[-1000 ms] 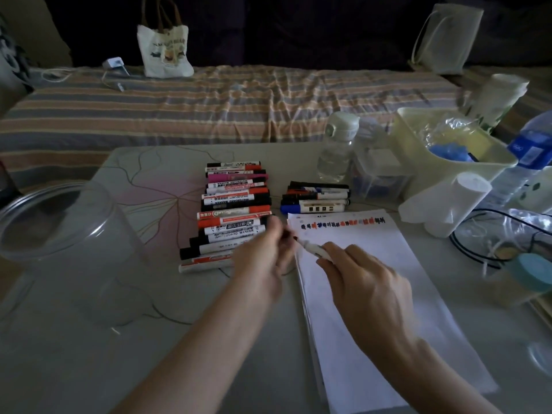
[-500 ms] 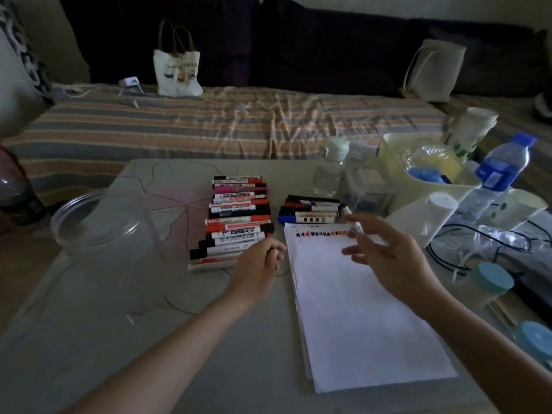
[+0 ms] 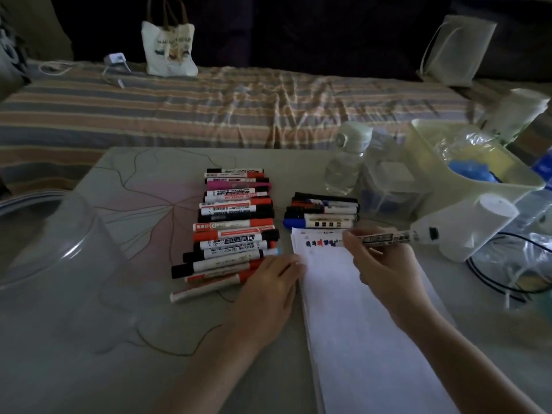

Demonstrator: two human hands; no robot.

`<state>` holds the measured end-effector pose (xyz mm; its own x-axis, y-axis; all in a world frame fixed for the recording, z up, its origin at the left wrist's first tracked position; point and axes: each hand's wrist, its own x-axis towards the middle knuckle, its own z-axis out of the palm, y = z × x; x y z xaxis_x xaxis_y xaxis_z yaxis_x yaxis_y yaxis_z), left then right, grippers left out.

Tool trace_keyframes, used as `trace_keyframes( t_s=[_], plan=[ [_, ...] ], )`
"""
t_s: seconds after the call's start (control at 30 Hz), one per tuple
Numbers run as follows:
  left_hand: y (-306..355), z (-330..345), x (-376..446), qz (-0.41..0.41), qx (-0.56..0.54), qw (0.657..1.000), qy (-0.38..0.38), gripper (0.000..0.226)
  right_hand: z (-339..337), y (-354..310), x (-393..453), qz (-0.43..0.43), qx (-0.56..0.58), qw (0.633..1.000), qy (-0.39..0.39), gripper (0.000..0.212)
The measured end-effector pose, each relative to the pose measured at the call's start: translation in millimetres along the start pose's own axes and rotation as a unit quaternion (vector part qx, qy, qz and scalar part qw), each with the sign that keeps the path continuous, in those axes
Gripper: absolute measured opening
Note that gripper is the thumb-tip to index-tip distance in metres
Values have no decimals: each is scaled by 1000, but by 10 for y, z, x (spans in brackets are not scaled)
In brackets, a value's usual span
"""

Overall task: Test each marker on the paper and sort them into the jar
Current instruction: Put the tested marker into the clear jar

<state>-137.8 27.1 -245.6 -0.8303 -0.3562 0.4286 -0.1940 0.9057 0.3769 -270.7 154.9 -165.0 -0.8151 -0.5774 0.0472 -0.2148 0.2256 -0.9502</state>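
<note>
My right hand (image 3: pixel 385 264) grips a white whiteboard marker (image 3: pixel 379 238), its tip down on the top of the white paper (image 3: pixel 358 339) beside a row of coloured test marks (image 3: pixel 321 242). Loosely flat, my left hand (image 3: pixel 268 285) rests on the table at the paper's left edge, next to a long row of red, black and pink markers (image 3: pixel 236 231). A smaller group of markers (image 3: pixel 322 213) lies just beyond the paper. The big clear jar (image 3: pixel 33 204) stands open at the far left.
Behind the paper are a water bottle (image 3: pixel 348 162), a clear box (image 3: pixel 391 189), a pale tub (image 3: pixel 424 138) of plastic bags and a white roll (image 3: pixel 478 225). Black cable (image 3: pixel 493 279) loops at the right. A striped bed with a tote bag (image 3: pixel 168 49) lies beyond the table.
Half a second ago my right hand hovered empty over the smaller marker group; now it holds a marker on the paper. My left hand has shifted right to the paper's edge.
</note>
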Motion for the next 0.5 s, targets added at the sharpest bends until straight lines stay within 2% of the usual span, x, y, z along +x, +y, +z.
trace_keyframes(
  t_s=[0.07,0.17,0.3,0.37,0.5],
  plan=[
    [-12,22,9,-4,-5,1000,-8,34,99,59,126,-27,-48,998,-8,5],
    [-7,-1,23,3,-15,999,-37,28,201,155,310,-19,-88,995,-35,8],
    [12,-40,37,-2,-23,998,-61,35,286,348,439,-13,-138,990,12,24],
    [4,-35,36,-14,-25,998,-61,37,305,420,427,-22,-136,990,37,23],
    [11,-21,37,-23,-19,998,-62,39,319,445,410,-16,-122,992,29,26]
  ],
)
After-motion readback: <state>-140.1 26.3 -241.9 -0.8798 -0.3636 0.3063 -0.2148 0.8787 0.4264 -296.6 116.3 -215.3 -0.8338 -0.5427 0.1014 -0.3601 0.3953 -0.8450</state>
